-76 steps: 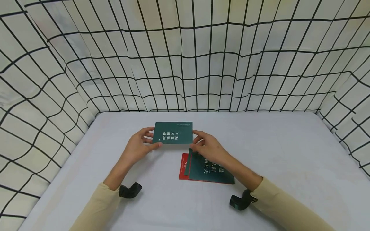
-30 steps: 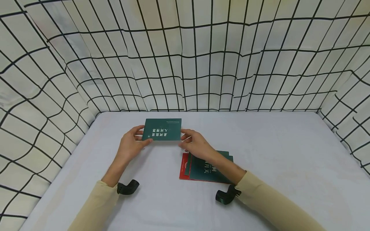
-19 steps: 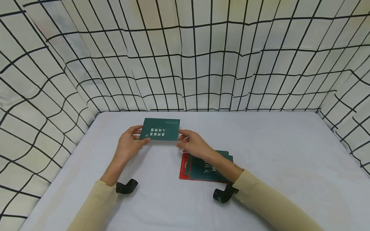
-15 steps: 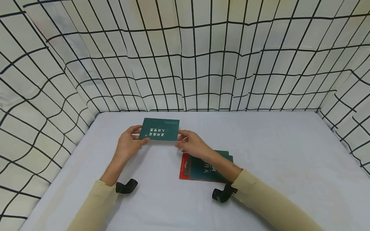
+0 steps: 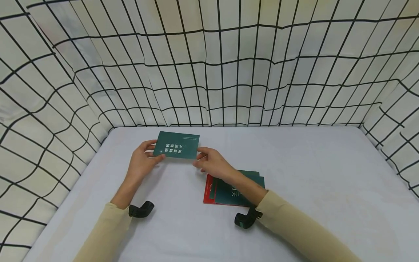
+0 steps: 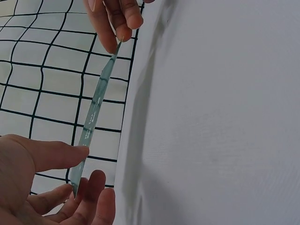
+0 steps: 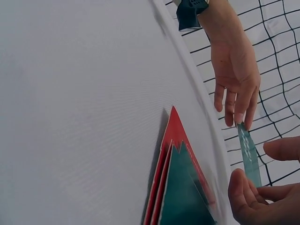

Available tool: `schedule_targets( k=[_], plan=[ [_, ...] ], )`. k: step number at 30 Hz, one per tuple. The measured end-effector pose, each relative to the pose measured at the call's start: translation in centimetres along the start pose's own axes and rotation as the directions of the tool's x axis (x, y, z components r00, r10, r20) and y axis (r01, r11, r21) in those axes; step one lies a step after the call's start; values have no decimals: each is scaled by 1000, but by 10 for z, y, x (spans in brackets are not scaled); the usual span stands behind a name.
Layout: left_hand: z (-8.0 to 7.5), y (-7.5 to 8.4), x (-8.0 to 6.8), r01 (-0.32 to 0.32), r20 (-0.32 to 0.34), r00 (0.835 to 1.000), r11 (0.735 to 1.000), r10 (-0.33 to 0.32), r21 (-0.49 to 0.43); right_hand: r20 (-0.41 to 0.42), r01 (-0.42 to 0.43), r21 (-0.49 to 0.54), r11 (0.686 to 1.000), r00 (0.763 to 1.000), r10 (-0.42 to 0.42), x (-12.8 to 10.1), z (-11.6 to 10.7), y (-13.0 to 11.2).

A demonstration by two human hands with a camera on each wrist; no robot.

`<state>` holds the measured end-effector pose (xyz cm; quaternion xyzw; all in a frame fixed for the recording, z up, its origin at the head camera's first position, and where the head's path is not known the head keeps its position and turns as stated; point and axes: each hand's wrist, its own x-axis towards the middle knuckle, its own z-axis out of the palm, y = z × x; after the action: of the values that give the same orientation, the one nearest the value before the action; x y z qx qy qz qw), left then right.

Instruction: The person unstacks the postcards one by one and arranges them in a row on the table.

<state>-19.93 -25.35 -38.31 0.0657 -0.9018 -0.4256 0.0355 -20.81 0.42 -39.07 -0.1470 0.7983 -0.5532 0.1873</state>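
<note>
In the head view, a dark green card (image 5: 176, 145) with white Chinese characters is held up above the table, slightly tilted. Its lettering is upside down from here. My left hand (image 5: 140, 162) grips the card's left edge; in the left wrist view the thumb (image 6: 70, 154) lies on the near face, with fingers behind. My right hand (image 5: 215, 164) holds the right edge with its fingertips, thumb near the lower corner. Beneath the right forearm lies an overlapping stack of green cards (image 5: 226, 193), with a red card (image 5: 208, 191) showing at its left.
A white cloth covers the table (image 5: 311, 174). Black netting (image 5: 222, 65) over white sheeting rises behind and along both sides. Black wrist mounts, at the left cuff (image 5: 141, 210) and the right cuff (image 5: 247, 218), stick out just above the table.
Both hands have carried the card to the left and slightly farther away, and it has turned a little clockwise. The right forearm now covers more of the stack, which stays put.
</note>
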Motion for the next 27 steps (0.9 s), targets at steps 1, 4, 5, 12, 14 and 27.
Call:
schedule_targets(
  k=[1, 4, 5, 12, 14, 27],
  plan=[
    [0, 0, 0, 5, 1, 1000, 1000, -5, -7, 1, 0, 3, 1000, 1000, 0, 0, 1, 0],
    [0, -1, 0, 22, 1, 1000, 999, -22, -24, 1, -2, 11, 1000, 1000, 2, 1, 2, 0],
    [0, -2, 0, 27, 1, 1000, 999, -27, -30, 2, -2, 12, 1000, 1000, 2, 2, 3, 0],
    [1, -5, 1, 36, -11, 999, 998, -37, -60, 16, 3, 26, 1000, 1000, -3, 4, 6, 3],
    [1, -6, 1, 38, -14, 999, 997, -39, -68, 20, 5, 26, 1000, 1000, -6, 5, 6, 3],
    [-6, -12, 2, 92, -27, 995, 990, -95, -105, 60, 40, 12, 999, 997, -40, 15, 13, -2]
  ],
)
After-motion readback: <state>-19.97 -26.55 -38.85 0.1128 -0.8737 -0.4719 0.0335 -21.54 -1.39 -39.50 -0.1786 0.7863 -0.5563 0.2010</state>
